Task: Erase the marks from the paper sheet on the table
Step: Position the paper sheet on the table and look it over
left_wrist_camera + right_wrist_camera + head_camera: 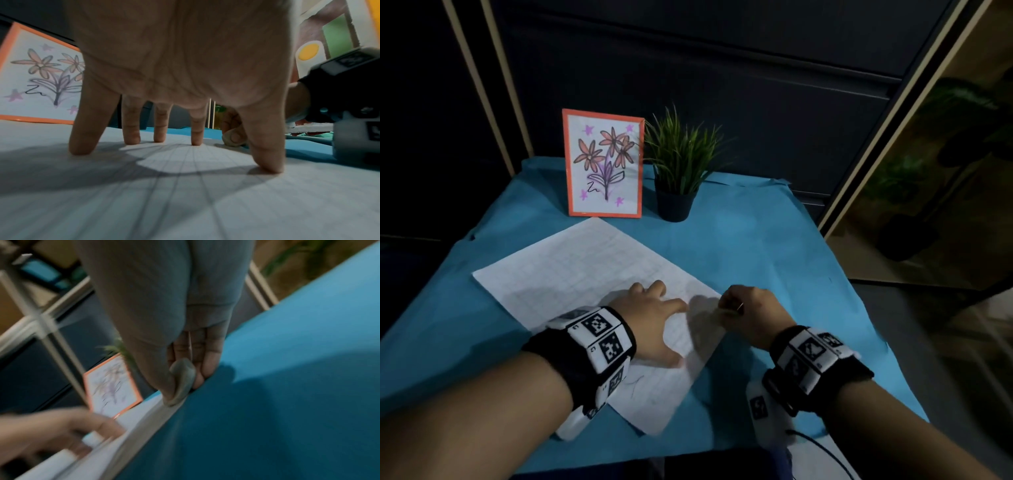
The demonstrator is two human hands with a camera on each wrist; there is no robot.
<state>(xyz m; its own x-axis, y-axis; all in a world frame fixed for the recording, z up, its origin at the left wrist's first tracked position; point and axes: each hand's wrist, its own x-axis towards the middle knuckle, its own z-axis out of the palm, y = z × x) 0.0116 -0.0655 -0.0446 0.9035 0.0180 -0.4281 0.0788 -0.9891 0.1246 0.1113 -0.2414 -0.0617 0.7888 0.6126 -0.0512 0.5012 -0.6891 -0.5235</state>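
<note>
The paper sheet (585, 274) lies on the blue-covered surface (756, 246), its long axis running diagonally from the framed flower drawing (604, 164) toward the person. The left hand (650, 318) has its fingers (131, 129) spread, tips pressing the sheet flat. The right hand (753, 315), at the sheet's right edge, pinches a pale eraser (182, 381). A faint scribble (635, 385) shows near the left wrist, nearer the person than the eraser. No brand or readable writing appears.
</note>
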